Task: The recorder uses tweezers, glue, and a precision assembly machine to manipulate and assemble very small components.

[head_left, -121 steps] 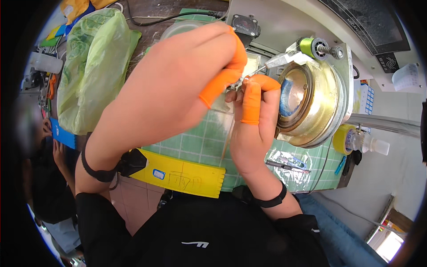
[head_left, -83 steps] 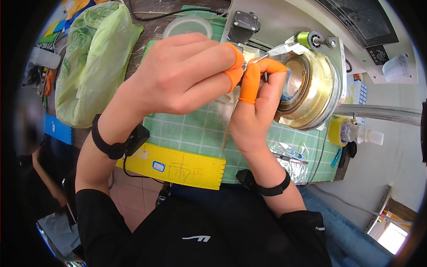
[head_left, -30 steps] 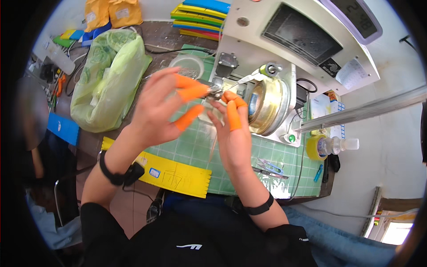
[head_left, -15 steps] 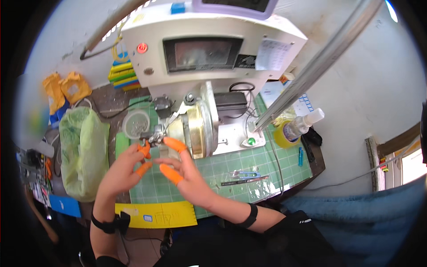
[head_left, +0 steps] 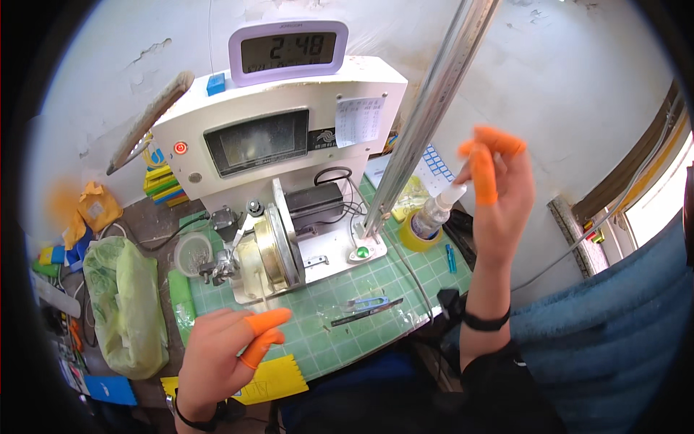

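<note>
Orange finger cots cover finger and thumb tips on both hands. My left hand (head_left: 220,354) is low at the table's front, before the winding machine's brass-coloured wheel (head_left: 269,254). Its thumb and forefinger come close together and the other fingers curl. My right hand (head_left: 502,184) is raised at the right, its fingers bent together in a pinch, beside the white top of a spray bottle (head_left: 431,217). Anything between either hand's fingertips is too small to make out. A small metal fixture (head_left: 219,269) sticks out left of the wheel, with no hand on it.
The white machine housing (head_left: 173,112) carries a dark screen and a clock (head_left: 289,52). A slanted metal post (head_left: 426,123) rises beside it. Tweezers (head_left: 367,311) and blue snips (head_left: 369,301) lie on the green mat (head_left: 318,347). A clear tub (head_left: 194,253) and a green bag (head_left: 123,311) are leftward.
Both hands have left the metal fixture. My left hand has drawn back toward the table's front; my right has swung up and right, beside the spray bottle. The head view has shifted.
</note>
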Action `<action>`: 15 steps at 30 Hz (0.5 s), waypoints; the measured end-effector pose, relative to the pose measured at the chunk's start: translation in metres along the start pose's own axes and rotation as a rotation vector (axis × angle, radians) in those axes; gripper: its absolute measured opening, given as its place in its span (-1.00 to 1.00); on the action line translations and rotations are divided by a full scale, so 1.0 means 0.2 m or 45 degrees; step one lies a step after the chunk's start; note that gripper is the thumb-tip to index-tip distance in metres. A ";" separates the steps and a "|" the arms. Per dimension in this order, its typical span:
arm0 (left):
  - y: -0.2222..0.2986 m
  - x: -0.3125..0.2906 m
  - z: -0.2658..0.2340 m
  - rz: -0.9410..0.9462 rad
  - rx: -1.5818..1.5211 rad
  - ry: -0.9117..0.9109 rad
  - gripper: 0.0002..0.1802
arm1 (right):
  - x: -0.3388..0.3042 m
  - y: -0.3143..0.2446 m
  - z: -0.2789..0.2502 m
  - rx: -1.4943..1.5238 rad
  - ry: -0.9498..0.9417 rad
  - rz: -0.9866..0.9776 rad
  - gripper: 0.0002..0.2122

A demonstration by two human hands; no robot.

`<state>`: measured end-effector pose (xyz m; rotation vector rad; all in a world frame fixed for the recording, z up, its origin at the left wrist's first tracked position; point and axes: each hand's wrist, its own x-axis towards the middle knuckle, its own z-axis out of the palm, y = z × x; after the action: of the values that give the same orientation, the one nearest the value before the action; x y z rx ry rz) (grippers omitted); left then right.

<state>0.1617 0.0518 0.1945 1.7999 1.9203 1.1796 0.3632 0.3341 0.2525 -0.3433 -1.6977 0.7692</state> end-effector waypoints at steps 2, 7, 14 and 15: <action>0.07 0.09 0.01 0.093 0.051 -0.034 -0.74 | 0.18 0.00 0.01 -0.028 0.096 -0.074 -0.75; 0.19 0.13 0.02 0.182 0.198 -0.080 -0.75 | 0.31 0.03 0.01 0.050 0.037 -0.029 -0.84; 0.18 0.05 -0.04 -0.123 -0.260 0.102 -0.80 | 0.12 0.00 -0.16 0.549 0.033 0.134 -0.90; 0.19 0.06 -0.06 -0.143 -0.306 0.120 -0.81 | 0.10 0.00 -0.17 0.597 0.030 0.141 -0.89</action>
<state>0.1789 0.0554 0.2330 1.5193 1.8124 1.4096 0.3904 0.3565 0.2711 -0.1188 -1.4304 1.2081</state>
